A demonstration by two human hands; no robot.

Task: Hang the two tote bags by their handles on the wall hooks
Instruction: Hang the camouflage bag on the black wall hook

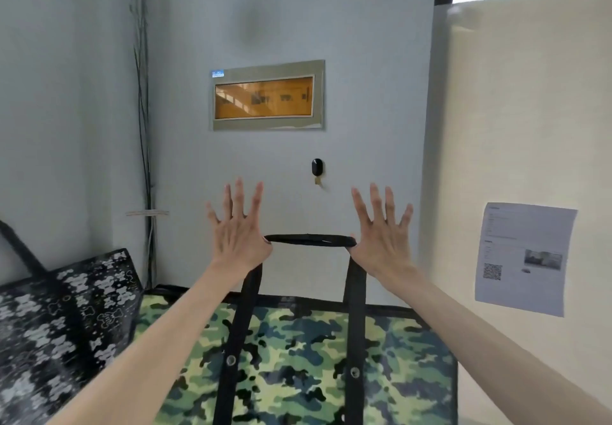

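Observation:
A green camouflage tote bag [298,358] hangs low in the middle, in front of the pale wall. Its black handle [308,239] stretches level between my two thumbs. My left hand [236,226] and my right hand [381,229] are raised palms to the wall, fingers spread, with only the thumbs hooked under the handle. A black wall hook [317,168] with a small brass prong sits just above the handle, between my hands. A second tote bag [66,308], black with white prints, is at the lower left. Its dark strap [20,245] runs up and out of view.
A grey panel box with an amber window [266,95] is mounted above the hook. Cables [144,126] run down the corner at the left. A cream partition [513,126] stands at the right with a printed sheet [523,259] stuck on it.

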